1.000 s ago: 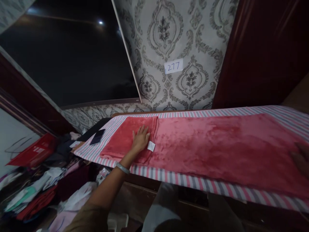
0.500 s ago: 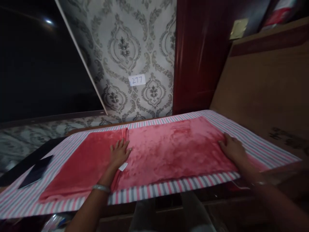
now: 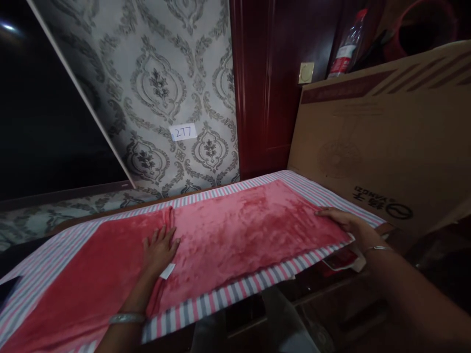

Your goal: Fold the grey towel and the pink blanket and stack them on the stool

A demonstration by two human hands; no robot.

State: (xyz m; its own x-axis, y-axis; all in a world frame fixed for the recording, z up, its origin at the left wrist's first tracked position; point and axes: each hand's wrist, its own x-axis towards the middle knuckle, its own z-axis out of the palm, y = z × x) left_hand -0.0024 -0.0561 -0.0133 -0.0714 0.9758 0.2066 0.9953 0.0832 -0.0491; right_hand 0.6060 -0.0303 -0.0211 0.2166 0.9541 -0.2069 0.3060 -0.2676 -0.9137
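Working on a red plush blanket (image 3: 250, 225), laid out long and flat on the striped table cover (image 3: 228, 294), reaching from the left edge of the view almost to the right end of the table beside the big cardboard box (image 3: 386, 132). Already doubled over at the left, by the look of it: a fold edge (image 3: 170, 215) running across the pile from the far side to the near side, a thicker layer to the left of it and a small white tag (image 3: 167, 270) poking out at its near end. Pressing down just beside that fold edge with the left hand (image 3: 160, 247), palm flat, fingers straight and slightly spread, gripping nothing, a silver bangle (image 3: 127, 318) at the wrist. Reaching to the blanket's right end with the right hand (image 3: 346, 223), fingers loosely curved on the end edge, thumb hidden, so cannot tell whether pinching the cloth or only resting on it; a thin bangle (image 3: 377, 248) on that wrist too. Judged to be at an early stage of folding: one short turn made at the left, the long right stretch lying single and smooth, not yet brought over. Left to do, probably, most of the folding. Behind: patterned wallpaper with a paper slip (image 3: 183, 132) marked 277, a dark red wood panel (image 3: 265, 88), and a plastic bottle (image 3: 346, 46) up beyond the box
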